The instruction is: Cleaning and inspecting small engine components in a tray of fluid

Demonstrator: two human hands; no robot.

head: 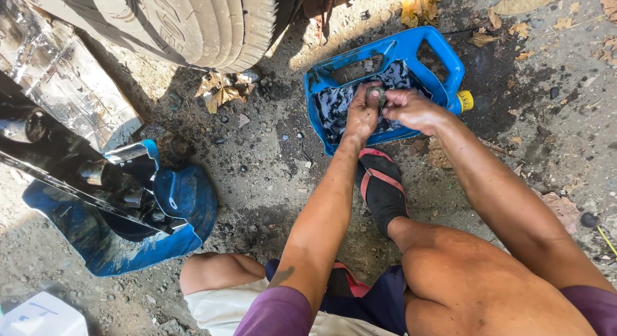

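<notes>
Both hands (385, 108) pinch 1 small, indistinct part (380, 95) over blue tub (450, 56).

A black rubber tyre (193, 24) with a ribbed tread fills the far left of the scene, standing on gritty, oil-stained grey ground (270, 181). Dry yellow-brown fallen leaves (419, 3) lie scattered along the far edge and to the far right, and another curled one (222, 95) sits just below the tyre. At the left, a dark metal bar (77, 172) with bolts crosses over a second cut blue plastic container (160, 220), smeared dark inside. A crinkled silvery sheet (61, 79) lies beyond it. A white box corner (42, 317) shows at the near left.
</notes>
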